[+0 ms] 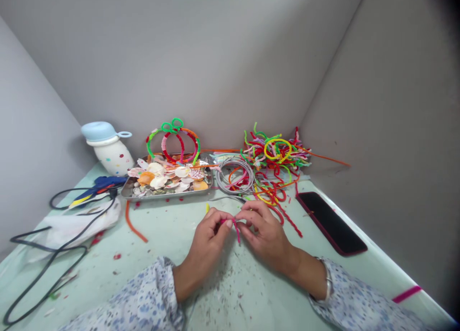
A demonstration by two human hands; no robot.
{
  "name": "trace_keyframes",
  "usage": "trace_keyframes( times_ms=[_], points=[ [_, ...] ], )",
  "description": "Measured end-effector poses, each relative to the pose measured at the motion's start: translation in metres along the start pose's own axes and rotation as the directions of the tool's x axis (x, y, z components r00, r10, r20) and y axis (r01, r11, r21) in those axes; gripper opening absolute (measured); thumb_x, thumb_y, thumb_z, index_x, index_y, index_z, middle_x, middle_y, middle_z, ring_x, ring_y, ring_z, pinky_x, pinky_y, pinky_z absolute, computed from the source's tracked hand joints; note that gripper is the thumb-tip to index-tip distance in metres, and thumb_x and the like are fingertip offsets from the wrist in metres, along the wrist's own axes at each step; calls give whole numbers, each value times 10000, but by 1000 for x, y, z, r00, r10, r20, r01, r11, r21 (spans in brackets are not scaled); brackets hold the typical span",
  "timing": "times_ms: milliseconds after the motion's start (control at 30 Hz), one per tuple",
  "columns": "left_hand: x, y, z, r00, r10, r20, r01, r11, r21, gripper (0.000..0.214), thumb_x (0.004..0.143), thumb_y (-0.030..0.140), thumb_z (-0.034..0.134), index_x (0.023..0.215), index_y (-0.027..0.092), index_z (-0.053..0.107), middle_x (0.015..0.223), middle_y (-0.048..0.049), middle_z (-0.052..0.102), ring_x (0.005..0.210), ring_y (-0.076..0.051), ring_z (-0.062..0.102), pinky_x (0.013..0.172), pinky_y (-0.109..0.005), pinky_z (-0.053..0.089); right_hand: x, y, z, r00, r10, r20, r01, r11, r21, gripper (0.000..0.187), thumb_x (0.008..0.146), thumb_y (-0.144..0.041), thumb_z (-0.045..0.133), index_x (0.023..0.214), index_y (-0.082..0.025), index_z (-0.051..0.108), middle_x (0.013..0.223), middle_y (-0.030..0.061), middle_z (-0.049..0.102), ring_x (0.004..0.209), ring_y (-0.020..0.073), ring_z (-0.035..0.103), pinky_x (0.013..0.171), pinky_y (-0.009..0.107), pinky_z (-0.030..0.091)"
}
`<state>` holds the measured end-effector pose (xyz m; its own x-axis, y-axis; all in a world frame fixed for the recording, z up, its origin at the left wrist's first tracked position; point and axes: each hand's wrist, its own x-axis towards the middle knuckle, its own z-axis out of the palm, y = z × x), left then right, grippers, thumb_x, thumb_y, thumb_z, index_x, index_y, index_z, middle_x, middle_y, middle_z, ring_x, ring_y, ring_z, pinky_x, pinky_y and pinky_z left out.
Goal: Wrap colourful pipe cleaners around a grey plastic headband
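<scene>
Mostly downward: pink pipe cleaner [237, 233], free end's axis slanting slightly right.

No readable text, labels or numbers.

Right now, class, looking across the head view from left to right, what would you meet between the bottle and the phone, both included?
White bottle → orange strip → left hand → hanging end of the pink strip → right hand → phone.
</scene>
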<state>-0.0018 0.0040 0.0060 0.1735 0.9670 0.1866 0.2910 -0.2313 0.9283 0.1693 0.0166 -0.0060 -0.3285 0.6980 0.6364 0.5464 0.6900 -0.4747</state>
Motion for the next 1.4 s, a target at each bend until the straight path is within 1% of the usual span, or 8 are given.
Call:
trace_keyframes(
  times_ms=[133, 300, 567, 767, 967, 1100, 1233, 1400],
  points=[
    [0, -2, 1, 998, -51, 38, 54, 996, -71, 169, 874, 296, 470, 876, 201, 609, 793, -3, 564, 699, -132, 507, 632, -255, 379, 1, 1, -2, 999, -23, 31, 23, 1000, 20, 203, 844, -113, 551, 1002, -229, 604, 966, 61, 543, 884, 168, 566, 753, 303, 508],
    [1, -2, 3, 994, -96, 45, 101, 988, -117, 162, 869, 308, 467, 862, 191, 580, 736, 4, 559, 650, -125, 488, 588, -244, 359, 1, 2, -2, 999, -12, 50, 12, 1000, 18, 161, 852, -138, 565, 986, -212, 619, 953, 62, 561, 882, 164, 575, 767, 296, 498],
    [1, -3, 3, 994, -98, 47, 102, 990, -100, 176, 878, 315, 461, 861, 182, 575, 813, -13, 566, 694, -128, 478, 587, -233, 344, 0, 5, -1, 1000, -20, 23, 20, 1000, 9, 145, 850, -178, 587, 987, -207, 626, 942, 61, 582, 883, 172, 584, 761, 297, 505],
    [0, -4, 3, 995, -87, 55, 91, 994, -67, 180, 889, 324, 450, 863, 190, 568, 844, -13, 564, 698, -126, 477, 590, -237, 337, 0, 3, -1, 1000, 12, 19, -13, 1000, 20, 129, 849, -187, 588, 971, -205, 625, 931, 61, 599, 866, 175, 591, 748, 294, 505],
    [1, -4, 3, 997, -56, 48, 57, 998, -24, 183, 895, 325, 441, 876, 196, 569, 864, -17, 563, 728, -134, 492, 601, -240, 350, 0, 1, -2, 996, 79, 43, -82, 995, 64, 117, 846, -192, 591, 955, -210, 630, 931, 47, 606, 825, 161, 588, 725, 275, 488],
    [1, -4, 3, 999, -27, 38, 27, 1000, 14, 177, 893, 312, 442, 859, 192, 567, 840, -19, 557, 765, -147, 505, 622, -245, 366, 1, -1, -1, 987, 147, 59, -154, 977, 144, 104, 834, -186, 608, 927, -217, 642, 900, 24, 617, 770, 137, 581, 675, 241, 471],
    [1, -5, 3, 1000, 8, 19, -9, 999, 43, 164, 884, 289, 446, 865, 188, 574, 832, -22, 560, 774, -155, 512, 629, -248, 371, 2, -3, -1, 971, 229, 70, -239, 946, 218, 92, 825, -197, 624, 903, -225, 662, 872, 8, 621, 681, 110, 553, 598, 216, 442],
    [1, -3, 3, 999, 31, 22, -32, 997, 69, 162, 886, 264, 436, 859, 182, 572, 838, -23, 557, 783, -156, 515, 673, -259, 384, 3, -3, 0, 940, 320, 121, -341, 900, 273, 84, 794, -183, 649, 868, -217, 671, 821, -4, 612, 612, 95, 518, 568, 215, 419]
  ],
)
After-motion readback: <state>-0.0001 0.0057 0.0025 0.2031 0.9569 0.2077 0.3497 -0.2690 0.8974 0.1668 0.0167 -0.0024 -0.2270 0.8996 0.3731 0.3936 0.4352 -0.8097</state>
